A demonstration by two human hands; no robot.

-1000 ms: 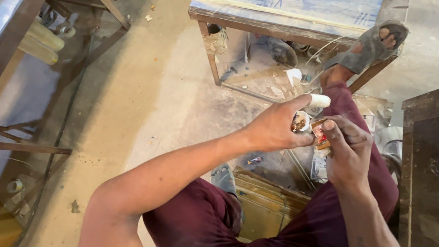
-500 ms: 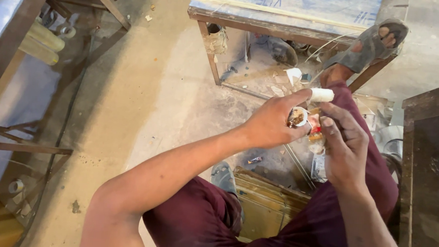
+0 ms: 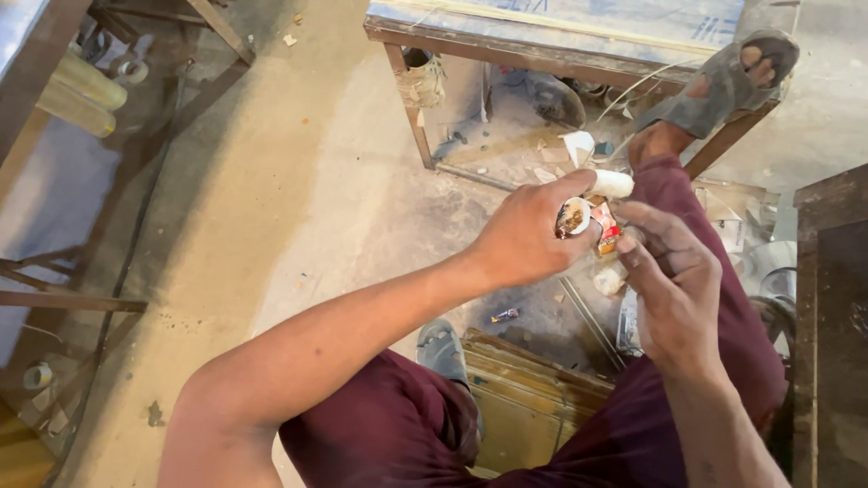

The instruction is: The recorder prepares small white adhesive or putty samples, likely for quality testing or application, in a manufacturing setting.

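My left hand is closed around a small round object with a shiny rim, and a white cylindrical piece sticks out past its fingers. My right hand meets it from the right, its fingers pinching a small red and white tube. Both hands are held together above my lap in dark maroon trousers. What the tube's tip touches is hidden between the fingers.
A low metal-framed table stands ahead, my sandalled foot resting on its corner. Under it lie scraps and debris on the dusty concrete floor. A dark wooden bench is at the right, a metal frame at the left.
The two hands have drawn slightly closer together, and the right hand's fingers have shifted on the small tube. The arms and legs stay where they were.
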